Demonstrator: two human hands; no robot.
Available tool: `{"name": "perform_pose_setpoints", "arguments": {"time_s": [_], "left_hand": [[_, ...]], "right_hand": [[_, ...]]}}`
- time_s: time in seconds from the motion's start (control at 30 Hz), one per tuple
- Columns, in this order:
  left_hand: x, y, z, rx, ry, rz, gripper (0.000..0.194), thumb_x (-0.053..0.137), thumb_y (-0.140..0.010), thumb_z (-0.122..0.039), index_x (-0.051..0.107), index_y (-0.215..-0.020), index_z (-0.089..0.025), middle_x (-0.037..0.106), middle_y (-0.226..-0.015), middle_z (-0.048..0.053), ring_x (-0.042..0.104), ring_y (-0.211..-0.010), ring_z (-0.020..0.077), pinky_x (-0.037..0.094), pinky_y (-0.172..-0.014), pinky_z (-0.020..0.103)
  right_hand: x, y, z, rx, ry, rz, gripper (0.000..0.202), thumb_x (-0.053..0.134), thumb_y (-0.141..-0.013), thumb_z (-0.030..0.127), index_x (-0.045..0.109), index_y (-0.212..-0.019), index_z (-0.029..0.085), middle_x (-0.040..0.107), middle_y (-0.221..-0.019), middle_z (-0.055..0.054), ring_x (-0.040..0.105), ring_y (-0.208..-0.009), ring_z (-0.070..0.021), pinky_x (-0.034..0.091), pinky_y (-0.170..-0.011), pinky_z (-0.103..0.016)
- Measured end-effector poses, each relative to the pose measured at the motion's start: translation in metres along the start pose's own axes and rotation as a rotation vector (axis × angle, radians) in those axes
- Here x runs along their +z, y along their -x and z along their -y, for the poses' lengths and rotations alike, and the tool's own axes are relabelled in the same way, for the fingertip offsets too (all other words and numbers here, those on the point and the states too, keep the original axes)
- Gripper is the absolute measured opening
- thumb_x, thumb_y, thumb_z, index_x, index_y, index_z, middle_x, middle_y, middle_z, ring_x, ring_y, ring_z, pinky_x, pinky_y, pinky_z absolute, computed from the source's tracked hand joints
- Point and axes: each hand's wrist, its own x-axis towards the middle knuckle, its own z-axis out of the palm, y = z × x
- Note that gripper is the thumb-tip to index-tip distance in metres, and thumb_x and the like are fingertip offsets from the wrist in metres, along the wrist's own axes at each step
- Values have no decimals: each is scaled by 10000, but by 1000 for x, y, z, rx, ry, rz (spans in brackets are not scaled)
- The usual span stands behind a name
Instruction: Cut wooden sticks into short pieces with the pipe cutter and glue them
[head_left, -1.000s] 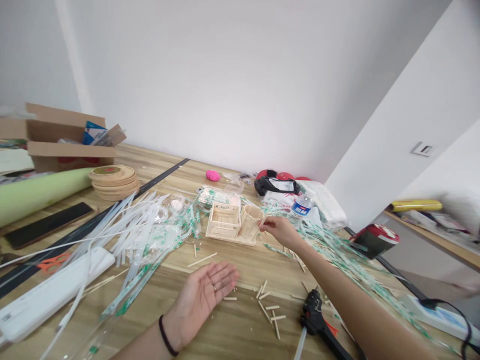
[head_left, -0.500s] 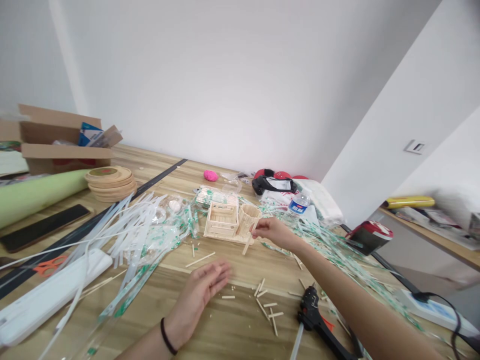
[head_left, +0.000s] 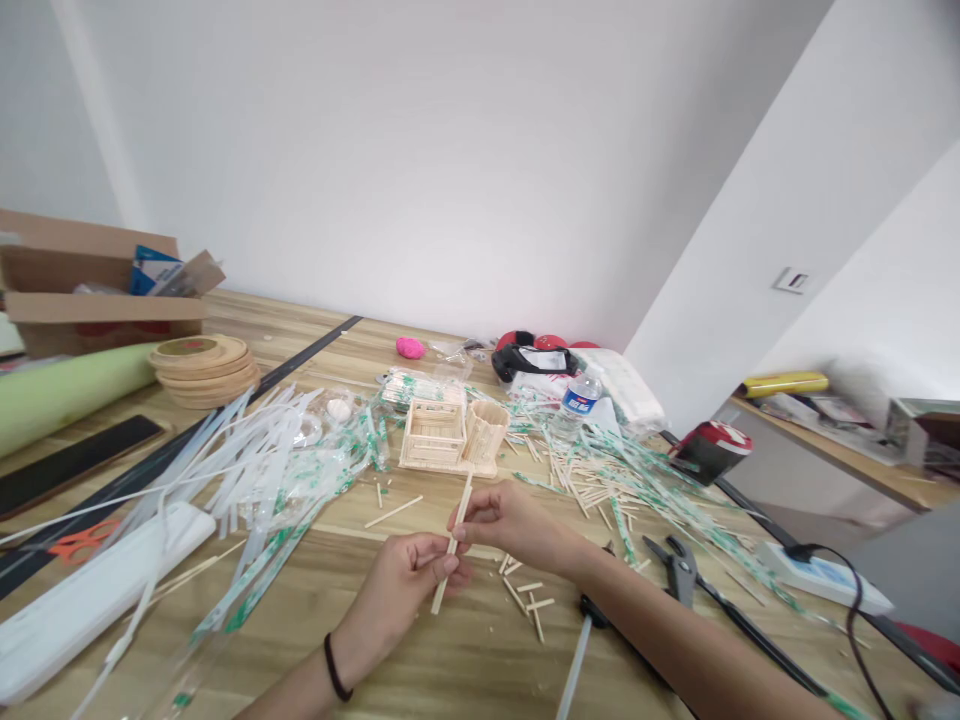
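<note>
My left hand (head_left: 409, 580), with a dark band at the wrist, pinches the lower part of a thin pale wooden stick piece (head_left: 463, 505). Higher up, my right hand (head_left: 502, 525) grips the same piece, which is tilted with its top leaning right. Just beyond the hands stands a small stick-built model, made of a square open box (head_left: 433, 436) and a round cup (head_left: 486, 436) side by side on one base. Loose sticks (head_left: 536, 605) lie below my right forearm, and a single stick (head_left: 394, 511) lies left of the hands.
A glue gun (head_left: 592, 610) is partly hidden under my right forearm, with pliers (head_left: 681, 570) beyond it. Plastic strips (head_left: 262, 450), orange scissors (head_left: 82, 541) and a white power strip (head_left: 97, 600) lie left. A water bottle (head_left: 581, 400) and more scattered sticks (head_left: 592, 480) are at the right.
My right hand has come back from the cup towards me with the stick piece. My left hand has closed on its lower end. The view has shifted slightly right.
</note>
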Motion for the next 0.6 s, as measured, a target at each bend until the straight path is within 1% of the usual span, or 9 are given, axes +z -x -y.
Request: {"name": "perform_pose_setpoints", "arguments": {"time_s": [0.1, 0.27, 0.43, 0.53, 0.6], "left_hand": [[1, 1, 1, -25, 0, 27, 265, 752, -665, -387, 740, -756, -138, 748, -704, 79, 678, -657, 228, 504, -648, 315], [3, 2, 4, -57, 25, 63, 282, 765, -655, -381, 737, -785, -133, 750, -711, 95, 691, -698, 245, 512, -703, 351], [2, 2, 0, -94, -24, 92, 341, 738, -682, -414, 725, -881, -137, 755, -827, 109, 696, -769, 261, 519, -719, 359], [1, 3, -3, -126, -72, 75, 320, 741, -680, -409, 721, -835, -130, 752, -781, 103, 695, -720, 240, 522, -666, 326], [2, 3, -4, -146, -97, 75, 310, 759, -663, -396, 719, -793, -117, 747, -728, 106, 693, -676, 227, 517, -627, 303]], "right_hand": [[-2, 6, -2, 13, -18, -60, 267, 738, -643, 445, 712, -726, 193, 687, -657, -2, 623, -642, -158, 465, -636, -269], [-1, 13, -7, -1, -33, -201, 276, 740, -638, 460, 696, -652, 188, 671, -613, -1, 598, -603, -150, 452, -632, -270], [17, 14, -32, -45, -139, -290, 327, 717, -653, 497, 680, -671, 173, 650, -608, -2, 599, -607, -155, 459, -626, -272], [28, 17, -45, -70, -212, -340, 337, 709, -664, 503, 668, -679, 169, 638, -623, 5, 597, -618, -150, 462, -640, -271], [32, 20, -49, -82, -243, -348, 338, 716, -654, 504, 666, -675, 171, 640, -633, 5, 602, -628, -154, 468, -649, -275]]}}
